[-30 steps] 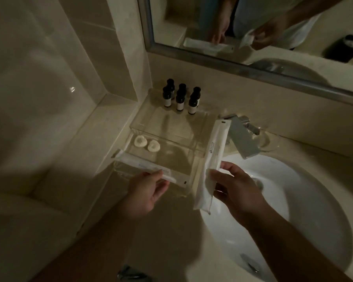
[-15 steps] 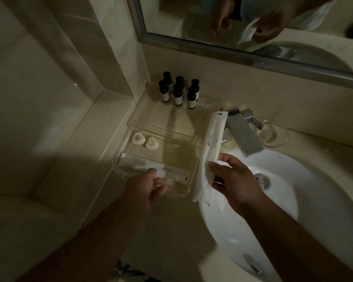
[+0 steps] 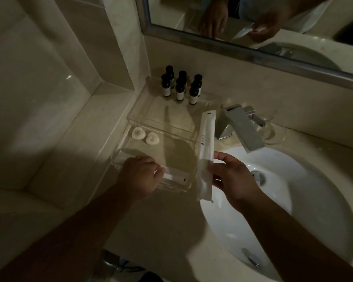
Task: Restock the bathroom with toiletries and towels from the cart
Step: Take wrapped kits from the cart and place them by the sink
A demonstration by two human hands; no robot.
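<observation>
The pale countertop is stretching under both grips, and the white basin is lying beneath and to the right of the right hand's grip. The mirror is hanging well beyond both. A clear acrylic tray is sitting on the counter, its near end directly under the left hand's grip. The chrome faucet is jutting out just beyond the right grip.

The right hand is pinching a long white packet between thumb and fingers, and the packet is standing nearly upright, rising past the grip beside the tray's right wall. The left hand is curling its fingers onto a second packet, which is lying flat in the tray's near end and reaching rightward from the grip.

Six small dark bottles are standing far beyond the left grip, and two round soaps are resting in the tray just beyond it.
</observation>
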